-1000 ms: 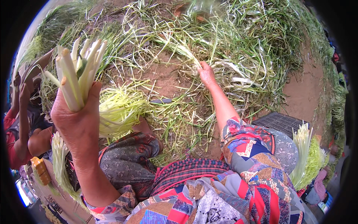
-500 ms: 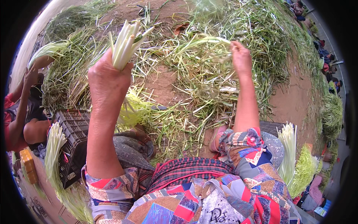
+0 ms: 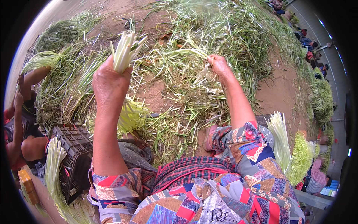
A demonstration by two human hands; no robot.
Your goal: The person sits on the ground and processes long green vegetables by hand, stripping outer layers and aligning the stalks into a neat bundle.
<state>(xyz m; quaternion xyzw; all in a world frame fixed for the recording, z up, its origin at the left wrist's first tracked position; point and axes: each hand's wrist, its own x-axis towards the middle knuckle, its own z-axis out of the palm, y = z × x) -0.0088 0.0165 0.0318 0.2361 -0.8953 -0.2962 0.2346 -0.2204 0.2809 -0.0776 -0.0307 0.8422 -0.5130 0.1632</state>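
My left hand (image 3: 111,82) grips an upright bundle of pale white-green stalks (image 3: 125,52), cut ends up; yellow-green leafy tops (image 3: 131,115) show below it. My right hand (image 3: 218,65), farther right, has its fingers closed on a thin pale leafy stalk (image 3: 190,52) that reaches leftward over the littered ground. Around both hands lie loose green and straw-like trimmings (image 3: 186,89) on brown soil (image 3: 149,89).
Black plastic crate (image 3: 72,138) and long stalk bundle (image 3: 56,164) at lower left, near a co-worker's bent legs and arms (image 3: 35,145). More bundles (image 3: 279,138) stand by my right side. Green heaps (image 3: 320,100) and several people (image 3: 305,43) line the far right.
My left hand moved right from the far left, lifting slightly at first, then settling. My right hand rose rightward with the stalk, then came back leftward and slightly down. The view shifted.
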